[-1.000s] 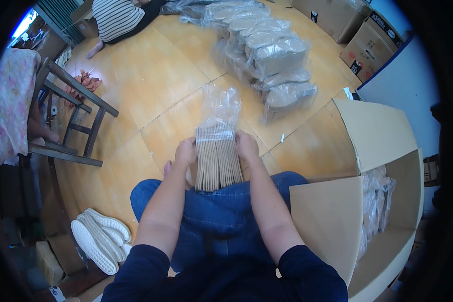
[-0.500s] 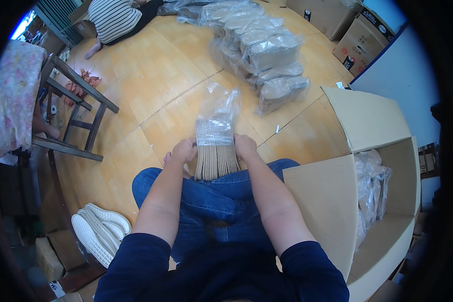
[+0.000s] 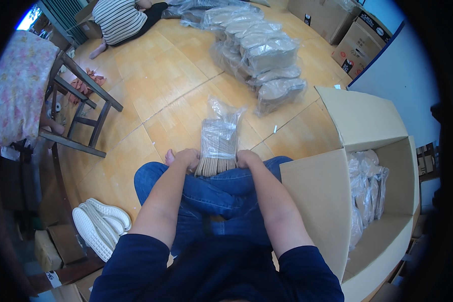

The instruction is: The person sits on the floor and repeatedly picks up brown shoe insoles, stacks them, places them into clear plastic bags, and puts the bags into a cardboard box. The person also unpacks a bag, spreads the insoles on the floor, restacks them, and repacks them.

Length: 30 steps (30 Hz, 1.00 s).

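- Standing upright on the lap, a bundle of flat tan sticks [image 3: 217, 151] in a clear plastic bag was held between both hands, its lower end resting on the blue jeans [image 3: 211, 194] and its loose bag top pointing away over the floor.
- The left hand [image 3: 186, 158] was closed against the bundle's left lower edge, fingers curled around it.
- The right hand [image 3: 249, 158] was closed in the same way on the bundle's right lower edge.
- Bare toes [image 3: 169, 157] were seen just beside the left hand, at the edge of the knee.
- An open cardboard box [image 3: 367, 126] was placed just to the right of the lap; clear bagged bundles [image 3: 367, 186] were stacked inside it against its far wall.
- A row of similar bagged packs [image 3: 259, 48] was laid on the wooden floor [image 3: 151, 90] well beyond the bundle, toward the far edge.
- A pair of white shoes [image 3: 98, 226] was left on the floor near the left thigh.
- A dark wooden stool [image 3: 78, 108] was set toward the floor's left edge, with flowered cloth [image 3: 15, 85] beside it.
- Another person in a striped top [image 3: 118, 15] was seated at the far left corner.
- Closed cardboard cartons [image 3: 360, 38] were stacked at the far right corner.
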Tool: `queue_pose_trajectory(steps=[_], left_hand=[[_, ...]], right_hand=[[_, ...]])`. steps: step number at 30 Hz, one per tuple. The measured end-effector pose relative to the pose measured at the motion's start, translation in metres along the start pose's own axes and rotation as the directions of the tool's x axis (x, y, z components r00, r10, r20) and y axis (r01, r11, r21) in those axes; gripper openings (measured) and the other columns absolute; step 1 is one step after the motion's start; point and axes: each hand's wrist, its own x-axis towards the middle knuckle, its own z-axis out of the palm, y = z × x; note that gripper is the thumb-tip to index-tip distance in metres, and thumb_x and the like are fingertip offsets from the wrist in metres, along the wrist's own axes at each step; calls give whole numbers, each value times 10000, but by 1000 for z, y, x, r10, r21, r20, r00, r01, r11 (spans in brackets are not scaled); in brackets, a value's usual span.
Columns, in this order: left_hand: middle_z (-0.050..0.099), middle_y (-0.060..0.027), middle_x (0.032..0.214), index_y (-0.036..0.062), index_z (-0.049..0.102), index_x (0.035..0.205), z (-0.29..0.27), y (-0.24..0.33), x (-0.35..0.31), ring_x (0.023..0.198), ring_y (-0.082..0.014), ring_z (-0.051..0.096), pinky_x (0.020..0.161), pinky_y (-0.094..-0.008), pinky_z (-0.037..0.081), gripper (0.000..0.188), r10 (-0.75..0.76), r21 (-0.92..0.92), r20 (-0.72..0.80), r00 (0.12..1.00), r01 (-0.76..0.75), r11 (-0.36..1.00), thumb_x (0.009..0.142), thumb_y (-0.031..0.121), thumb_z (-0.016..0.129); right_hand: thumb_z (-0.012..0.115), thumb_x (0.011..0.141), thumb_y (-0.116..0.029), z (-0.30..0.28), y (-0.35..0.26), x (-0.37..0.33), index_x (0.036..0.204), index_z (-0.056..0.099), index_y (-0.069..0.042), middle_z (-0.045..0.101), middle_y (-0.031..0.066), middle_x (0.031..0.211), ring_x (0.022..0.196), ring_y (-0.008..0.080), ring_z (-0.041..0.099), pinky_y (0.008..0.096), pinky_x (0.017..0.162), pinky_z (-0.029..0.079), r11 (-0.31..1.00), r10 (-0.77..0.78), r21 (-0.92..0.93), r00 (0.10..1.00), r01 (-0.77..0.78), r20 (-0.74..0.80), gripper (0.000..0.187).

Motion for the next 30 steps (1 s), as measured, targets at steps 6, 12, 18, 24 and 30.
queue_pose_trajectory(steps=[6, 12, 18, 24, 30], left_hand=[[695, -152, 1057, 144, 686, 1073, 2, 0, -10, 968, -300, 675, 833, -397, 507, 287, 32, -24, -66, 997, -33, 999, 836, 246, 561], [705, -190, 949, 99, 680, 1084, 33, -20, 32, 817, -318, 700, 733, -385, 545, 312, 107, -88, -7, 994, -107, 990, 810, 225, 601], [706, -143, 906, 55, 690, 1044, 16, -52, 40, 860, -267, 673, 740, -429, 535, 334, 292, -151, -29, 956, -293, 944, 803, 262, 585], [662, -118, 792, 32, 674, 917, -80, -55, -32, 794, -240, 667, 668, -357, 548, 255, 220, -693, -140, 966, -254, 675, 843, 196, 493], [581, -91, 672, 9, 607, 764, -131, -44, -76, 636, -214, 626, 615, -361, 535, 230, 2, -813, -293, 956, -250, 526, 816, 204, 496]], right_hand=[[610, 778, -72, -14, -14, -32, 1041, 700, -18, 663, 200, 1136, 1074, 333, 642, 417, 885, 529, 998, 45, 45, 994, -40, -103, 283], [621, 766, -83, -8, -8, -24, 1020, 695, 0, 672, 213, 1081, 1043, 349, 645, 419, 858, 533, 999, 24, 50, 989, -17, -145, 277], [529, 808, -165, -16, -1, -13, 1086, 655, -3, 641, 267, 1087, 1040, 399, 616, 458, 905, 485, 963, -194, 142, 953, 231, -231, 345], [400, 931, -233, -87, -27, -52, 821, 614, 11, 642, 107, 722, 714, 168, 644, 304, 655, 513, 465, -163, 756, 884, 461, -438, 343], [482, 898, -273, -138, -53, -77, 735, 609, 8, 631, 101, 631, 610, 182, 638, 314, 597, 493, 500, -43, 615, 727, 610, -686, 350]])
